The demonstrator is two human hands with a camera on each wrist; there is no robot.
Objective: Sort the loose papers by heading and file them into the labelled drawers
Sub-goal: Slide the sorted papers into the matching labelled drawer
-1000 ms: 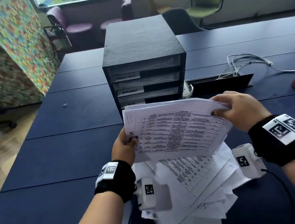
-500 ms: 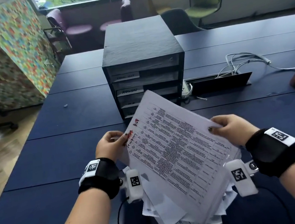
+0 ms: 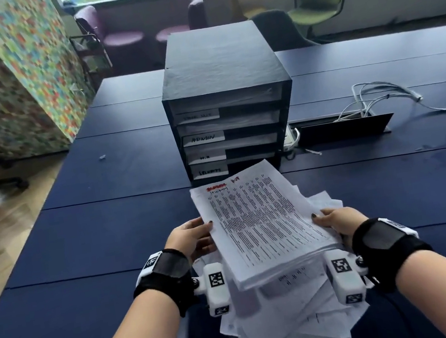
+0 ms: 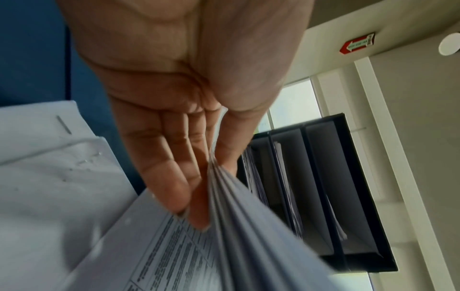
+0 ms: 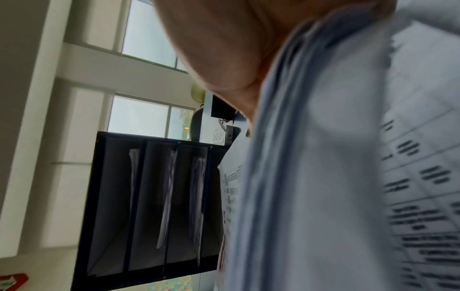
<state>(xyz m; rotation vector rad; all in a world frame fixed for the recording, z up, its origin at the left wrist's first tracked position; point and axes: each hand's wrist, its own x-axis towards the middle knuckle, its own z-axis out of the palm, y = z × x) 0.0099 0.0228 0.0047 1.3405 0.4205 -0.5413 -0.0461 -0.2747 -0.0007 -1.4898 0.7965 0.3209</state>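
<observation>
Paper fills the middle of my view: a thick stack of printed sheets [image 3: 260,221] held above the blue bench [image 3: 110,241], long axis running from me toward the drawer unit [image 3: 226,100], its far end tipped a little to the left. The heading end points away from me, with a red mark and some handwriting at the top that I cannot read.

My left hand [image 3: 192,240] grips the stack's left long edge; on the left wrist view the thumb [image 4: 231,137] sits on top and the fingers [image 4: 159,157] lie flat underneath, so the grip is narrow and pinching the sheets. My right hand [image 3: 340,223] holds the right long edge, thumb on top; its fingers are hidden under the paper.

Under the stack lies one loose heap of papers [image 3: 294,319], fanned out in several directions on the bench close to me.

I count one drawer unit, black, standing upright just beyond the stack's far end, with four slots stacked one above the other. Each slot has a white label [image 3: 203,138]; I can read "ADMIN" on the second, the others are too blurred. On the right wrist view three slots show sheets [image 5: 169,196] inside; the fourth is hidden behind the stack.

A bundle of white cables [image 3: 375,99] lies to the right of the unit.
</observation>
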